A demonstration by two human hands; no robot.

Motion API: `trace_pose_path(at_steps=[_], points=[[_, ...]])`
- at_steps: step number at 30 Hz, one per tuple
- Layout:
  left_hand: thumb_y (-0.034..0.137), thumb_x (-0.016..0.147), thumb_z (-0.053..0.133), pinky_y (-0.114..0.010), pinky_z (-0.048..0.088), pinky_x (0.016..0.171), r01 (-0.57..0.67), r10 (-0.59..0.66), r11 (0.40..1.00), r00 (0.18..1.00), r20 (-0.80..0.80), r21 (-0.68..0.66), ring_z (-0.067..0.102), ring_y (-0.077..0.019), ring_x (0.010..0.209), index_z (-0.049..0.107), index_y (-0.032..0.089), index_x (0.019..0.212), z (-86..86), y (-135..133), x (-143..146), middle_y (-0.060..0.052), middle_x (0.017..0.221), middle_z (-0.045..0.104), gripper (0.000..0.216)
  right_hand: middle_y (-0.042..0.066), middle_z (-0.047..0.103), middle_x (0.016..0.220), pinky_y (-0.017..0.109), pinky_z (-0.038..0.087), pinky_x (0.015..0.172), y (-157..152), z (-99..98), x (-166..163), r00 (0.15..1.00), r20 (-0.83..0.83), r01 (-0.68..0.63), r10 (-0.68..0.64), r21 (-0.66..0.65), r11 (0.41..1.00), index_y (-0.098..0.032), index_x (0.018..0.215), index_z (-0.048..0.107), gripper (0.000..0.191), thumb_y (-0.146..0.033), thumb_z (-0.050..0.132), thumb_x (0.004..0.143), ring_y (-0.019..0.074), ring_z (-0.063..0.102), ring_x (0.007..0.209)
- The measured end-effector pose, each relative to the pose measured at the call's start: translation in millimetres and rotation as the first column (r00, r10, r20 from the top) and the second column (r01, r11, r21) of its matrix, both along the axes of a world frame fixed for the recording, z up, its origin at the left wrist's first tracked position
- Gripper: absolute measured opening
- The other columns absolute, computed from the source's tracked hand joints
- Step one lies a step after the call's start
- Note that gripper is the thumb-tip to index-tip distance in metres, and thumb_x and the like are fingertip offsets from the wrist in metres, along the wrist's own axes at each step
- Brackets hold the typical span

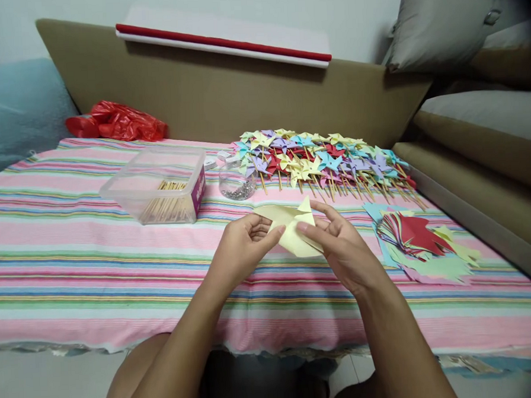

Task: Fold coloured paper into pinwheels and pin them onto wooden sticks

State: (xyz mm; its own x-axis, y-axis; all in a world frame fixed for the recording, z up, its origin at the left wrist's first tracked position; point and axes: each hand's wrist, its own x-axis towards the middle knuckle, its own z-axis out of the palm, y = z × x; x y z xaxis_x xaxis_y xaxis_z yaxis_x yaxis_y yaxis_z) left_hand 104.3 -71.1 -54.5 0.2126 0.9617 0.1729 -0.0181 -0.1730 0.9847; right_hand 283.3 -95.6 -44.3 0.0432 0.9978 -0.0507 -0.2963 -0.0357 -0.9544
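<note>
Both hands hold a pale yellow paper pinwheel piece (294, 238) above the striped cloth, its corners partly bent inward. My left hand (245, 240) pinches the left side, thumb on top and fingers curled beneath. My right hand (339, 242) grips the right side, with its thumb pressing on the paper near the middle. Past the hands stands a clear round jar (237, 185) with small metal pins in it. Left of that is a clear plastic box (157, 169) holding thin wooden sticks (170, 209).
Finished colourful pinwheels (317, 160) on sticks are heaped at the back right. Cut paper pieces (428, 244) in several colours lie at the right. A red plastic bag (123, 123) sits at the back left. Cushions (485, 146) border the right side.
</note>
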Motion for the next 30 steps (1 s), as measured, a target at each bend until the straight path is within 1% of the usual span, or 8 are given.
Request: trace_pose_path(at_steps=[3,9,11,14,16,18,24,30], points=[[0.037,0.081,0.076,-0.024,0.044,0.058,0.060,-0.058,0.998,0.997,-0.051,0.022,0.066,-0.0178,0.069,0.068,0.020,0.083,-0.5,-0.1,-0.9,-0.002,0.076,0.072,0.019,0.004,0.079,0.092,0.028,0.056,0.065,-1.5,-2.5,-3.6,0.998,0.052,-0.031,0.031,0.007,0.999,-0.025,0.127,0.052,0.072,-0.034,0.091,0.067,0.0199,0.073,0.075],[0.035,0.080,0.079,-0.023,0.041,0.056,0.064,-0.064,0.998,0.998,-0.025,0.027,0.064,-0.0159,0.063,0.059,0.024,0.094,2.8,0.4,-3.9,0.002,0.068,0.069,0.027,0.004,0.080,0.090,0.029,0.056,0.062,2.1,-8.1,-10.5,0.997,0.071,-0.032,0.029,0.037,0.999,-0.025,0.124,0.054,0.066,-0.034,0.089,0.069,0.0202,0.073,0.072],[0.036,0.080,0.079,-0.024,0.044,0.060,0.043,-0.043,0.999,0.999,0.021,0.010,0.066,-0.0165,0.067,0.059,0.023,0.102,4.9,0.2,-2.8,0.001,0.072,0.070,0.033,0.004,0.080,0.092,0.030,0.058,0.066,4.8,-9.0,-14.6,0.998,0.010,0.058,-0.058,0.072,0.996,-0.024,0.120,0.056,0.062,-0.031,0.089,0.068,0.0205,0.074,0.076],[0.038,0.079,0.080,-0.027,0.050,0.075,0.012,-0.006,0.999,0.991,0.133,-0.042,0.070,-0.0192,0.085,0.060,0.021,0.109,4.9,-0.9,3.4,-0.004,0.090,0.073,0.041,0.003,0.079,0.096,0.031,0.059,0.079,8.9,-7.9,-24.7,0.950,-0.205,0.261,-0.236,0.102,0.960,-0.022,0.112,0.059,0.055,-0.025,0.089,0.066,0.0198,0.074,0.089],[0.037,0.078,0.082,-0.029,0.051,0.084,0.026,-0.012,0.997,0.982,0.190,-0.074,0.068,-0.0194,0.095,0.063,0.019,0.109,1.9,-2.0,10.3,-0.006,0.101,0.071,0.041,0.003,0.078,0.098,0.032,0.057,0.089,10.0,-6.3,-32.9,0.902,-0.324,0.328,-0.286,0.081,0.941,-0.022,0.109,0.061,0.052,-0.022,0.088,0.065,0.0192,0.073,0.097],[0.034,0.077,0.082,-0.027,0.051,0.086,0.032,-0.011,0.996,0.971,0.239,-0.086,0.066,-0.0168,0.095,0.066,0.018,0.107,-2.3,-3.2,18.0,-0.005,0.104,0.069,0.038,0.002,0.078,0.100,0.032,0.056,0.093,9.2,-5.3,-40.8,0.875,-0.380,0.345,-0.299,0.055,0.937,-0.022,0.110,0.061,0.050,-0.022,0.087,0.066,0.0188,0.072,0.101],[0.030,0.076,0.084,-0.021,0.050,0.077,-0.132,0.160,0.987,0.895,0.416,-0.096,0.062,-0.0114,0.083,0.069,0.018,0.090,-7.9,-4.4,31.4,0.000,0.087,0.066,0.023,0.000,0.077,0.100,0.030,0.055,0.092,3.6,-8.5,-57.4,0.857,-0.416,0.357,-0.305,0.051,0.933,-0.023,0.114,0.059,0.050,-0.021,0.084,0.071,0.0168,0.072,0.100],[0.028,0.071,0.088,-0.021,0.050,0.077,-0.065,0.147,0.983,0.838,0.525,-0.171,0.062,-0.0116,0.084,0.070,0.017,0.086,-8.1,-5.1,30.8,0.000,0.087,0.067,0.027,0.000,0.076,0.103,0.031,0.054,0.096,5.0,-12.1,-63.0,0.859,-0.431,0.327,-0.277,0.047,0.944,-0.023,0.110,0.059,0.046,-0.022,0.083,0.071,0.0173,0.071,0.103]])
